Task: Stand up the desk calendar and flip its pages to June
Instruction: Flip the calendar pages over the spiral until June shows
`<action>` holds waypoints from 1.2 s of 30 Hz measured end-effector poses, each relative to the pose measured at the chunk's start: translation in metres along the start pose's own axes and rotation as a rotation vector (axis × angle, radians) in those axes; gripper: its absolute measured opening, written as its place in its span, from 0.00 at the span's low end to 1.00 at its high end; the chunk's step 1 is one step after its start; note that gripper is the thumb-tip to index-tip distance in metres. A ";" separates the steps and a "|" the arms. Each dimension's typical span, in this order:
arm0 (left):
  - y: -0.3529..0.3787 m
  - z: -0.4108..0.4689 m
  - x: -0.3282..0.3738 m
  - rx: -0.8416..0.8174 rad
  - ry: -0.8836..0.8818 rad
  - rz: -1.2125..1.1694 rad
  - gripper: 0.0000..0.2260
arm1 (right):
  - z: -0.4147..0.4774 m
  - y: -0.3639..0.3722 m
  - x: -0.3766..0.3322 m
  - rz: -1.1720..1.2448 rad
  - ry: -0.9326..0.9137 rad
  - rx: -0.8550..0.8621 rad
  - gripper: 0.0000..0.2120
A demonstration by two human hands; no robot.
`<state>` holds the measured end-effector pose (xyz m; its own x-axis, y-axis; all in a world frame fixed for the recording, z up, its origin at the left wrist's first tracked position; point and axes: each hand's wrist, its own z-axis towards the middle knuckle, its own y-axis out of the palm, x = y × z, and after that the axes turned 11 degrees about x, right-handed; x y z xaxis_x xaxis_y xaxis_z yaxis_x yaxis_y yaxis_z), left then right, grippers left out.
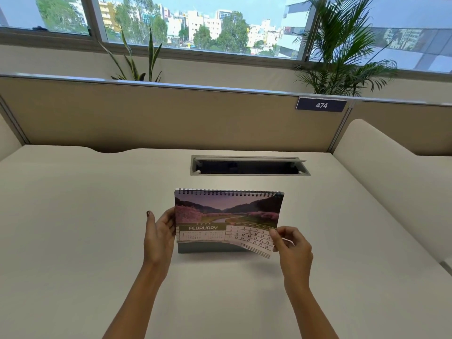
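spiral-bound desk calendar [227,216] stood upright on smooth white desk [73,216], glossy february page shown; left edge gripped by left hand [159,231], curled lower right corner pinched by right hand [291,243]

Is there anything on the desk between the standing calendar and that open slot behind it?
No. In the head view, only bare white desk surface lies between the spiral-bound February desk calendar and the grey rectangular cable slot.

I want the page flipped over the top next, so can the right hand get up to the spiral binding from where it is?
Probably yes: nothing stands between the right hand and the spiral binding.
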<state>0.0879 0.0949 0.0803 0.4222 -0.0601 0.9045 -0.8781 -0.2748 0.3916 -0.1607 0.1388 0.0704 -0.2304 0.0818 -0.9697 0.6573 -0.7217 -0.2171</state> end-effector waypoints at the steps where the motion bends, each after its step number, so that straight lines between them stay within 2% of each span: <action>1: 0.000 0.000 0.000 0.002 -0.001 0.001 0.29 | 0.000 -0.002 -0.002 0.015 0.019 -0.046 0.02; 3: -0.001 0.001 -0.001 0.006 -0.002 0.007 0.29 | 0.000 -0.006 -0.006 0.078 0.095 -0.158 0.11; 6: -0.001 0.002 -0.002 0.000 -0.030 -0.007 0.30 | -0.001 -0.016 -0.017 0.331 0.410 -0.361 0.27; 8: -0.002 0.002 -0.002 -0.012 -0.079 -0.028 0.30 | 0.000 -0.025 -0.026 0.494 0.566 -0.439 0.26; 9: -0.002 0.001 -0.001 -0.014 -0.098 -0.040 0.30 | 0.000 -0.028 -0.030 0.545 0.577 -0.462 0.25; 11: -0.002 0.001 -0.001 -0.024 -0.109 -0.057 0.29 | -0.002 -0.030 -0.039 0.623 0.490 -0.474 0.21; 15: -0.001 -0.001 -0.002 0.007 -0.048 -0.046 0.29 | -0.001 -0.027 -0.055 0.624 0.122 -0.363 0.07; 17: -0.003 0.001 -0.002 0.031 -0.011 -0.017 0.30 | 0.004 -0.020 -0.062 0.641 -0.013 -0.396 0.12; 19: -0.003 0.002 -0.002 0.035 -0.001 0.023 0.31 | 0.005 -0.012 -0.073 0.533 -0.162 -0.383 0.15; 24: -0.004 0.003 -0.005 0.002 0.000 0.033 0.32 | 0.015 0.011 -0.068 0.012 -0.715 -0.105 0.16; 30: -0.004 0.002 -0.004 0.001 0.016 0.018 0.31 | 0.016 0.031 -0.057 -0.258 -0.813 -0.018 0.16; 36: -0.003 0.000 -0.005 0.002 0.014 0.011 0.31 | 0.017 0.037 -0.050 -0.285 -0.827 0.007 0.16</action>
<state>0.0888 0.0957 0.0748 0.4098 -0.0497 0.9108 -0.8821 -0.2761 0.3817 -0.1372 0.0963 0.1124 -0.8339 -0.2635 -0.4850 0.4915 -0.7542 -0.4355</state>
